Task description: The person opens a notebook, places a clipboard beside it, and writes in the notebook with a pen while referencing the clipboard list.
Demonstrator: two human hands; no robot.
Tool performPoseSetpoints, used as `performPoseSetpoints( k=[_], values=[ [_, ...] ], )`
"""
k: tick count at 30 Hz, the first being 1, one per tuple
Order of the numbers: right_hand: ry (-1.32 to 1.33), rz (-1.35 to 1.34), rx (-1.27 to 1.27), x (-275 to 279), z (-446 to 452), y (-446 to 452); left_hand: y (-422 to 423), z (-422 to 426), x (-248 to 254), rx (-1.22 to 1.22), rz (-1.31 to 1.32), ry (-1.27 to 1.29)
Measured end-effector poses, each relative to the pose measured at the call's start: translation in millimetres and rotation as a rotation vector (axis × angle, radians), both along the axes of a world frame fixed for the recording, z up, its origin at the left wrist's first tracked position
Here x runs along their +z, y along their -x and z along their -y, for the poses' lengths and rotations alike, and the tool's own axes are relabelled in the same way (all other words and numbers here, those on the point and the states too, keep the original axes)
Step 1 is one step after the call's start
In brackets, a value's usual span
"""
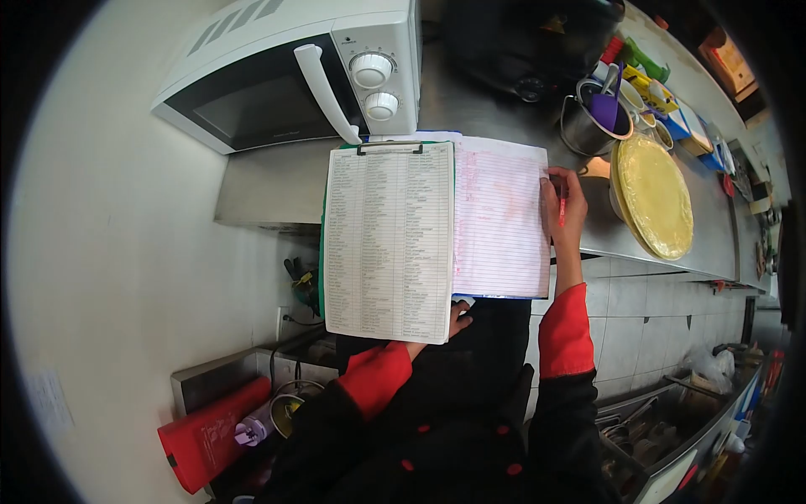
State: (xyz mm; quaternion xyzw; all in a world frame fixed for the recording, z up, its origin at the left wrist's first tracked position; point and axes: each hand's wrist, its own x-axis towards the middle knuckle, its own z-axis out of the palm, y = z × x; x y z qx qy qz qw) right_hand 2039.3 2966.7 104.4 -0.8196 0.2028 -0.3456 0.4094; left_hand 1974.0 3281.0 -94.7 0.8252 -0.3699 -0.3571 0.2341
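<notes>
Steel counter (499,105), white microwave (285,76) upper left, tiled floor (638,315) beyond. Clipboard (390,239) overlaps the notebook (501,218) — both reach past the counter's near edge. Left hand (458,319) at the clipboard's bottom, grip partly hidden; right hand (565,206) holds a red pen (562,210) at the notebook's right edge.

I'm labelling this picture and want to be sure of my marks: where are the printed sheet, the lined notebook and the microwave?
Printed sheet (388,244): head view, middle of its page.
Lined notebook (502,223): head view, middle of the ruled page.
Microwave (256,101): head view, dark door window.
</notes>
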Motion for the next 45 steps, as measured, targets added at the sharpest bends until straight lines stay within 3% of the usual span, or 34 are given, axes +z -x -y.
performPoseSetpoints(
  k=[6, 15, 22, 31, 34, 35, 36, 39, 41, 42, 43, 45],
  values=[
    [-0.037, -0.016, 0.025, 2, -1, 0, 1, 1, 2, -0.058, 0.160, 0.006],
    [-0.008, -0.045, -0.009, 4, -2, 0, -3, 1, 25, -0.032, 0.070, -0.022],
    [0.009, -0.037, -0.005, 4, -2, 0, 4, 0, -21, -0.011, 0.185, 0.088],
    [0.034, -0.070, -0.020, 4, 0, 3, 4, 2, -11, 0.030, 0.104, 0.029],
    [0.029, -0.056, -0.016, 2, -3, 0, 7, -8, -9, 0.033, 0.252, 0.183],
    [0.034, -0.027, -0.017, 1, -1, 0, 10, -11, -37, 0.043, 0.259, 0.176],
    [0.030, -0.036, -0.001, -6, 6, 0, 18, -9, -90, 0.137, 0.000, 0.441],
    [0.018, -0.077, -0.011, 4, 0, 3, 15, -11, -103, 0.152, -0.354, 0.718],
    [0.017, -0.050, -0.008, 0, 1, 1, -3, -7, -8, -0.082, -0.121, 0.073],
    [0.012, -0.026, 0.000, 0, 1, 0, 4, -8, -39, -0.083, -0.119, 0.075],
    [0.014, -0.025, 0.000, 0, 1, 0, 11, -10, -68, 0.115, -0.422, 0.366],
    [0.013, -0.045, 0.000, 0, 2, 1, 11, -9, -70, 0.317, -0.721, 0.660]
  ],
)
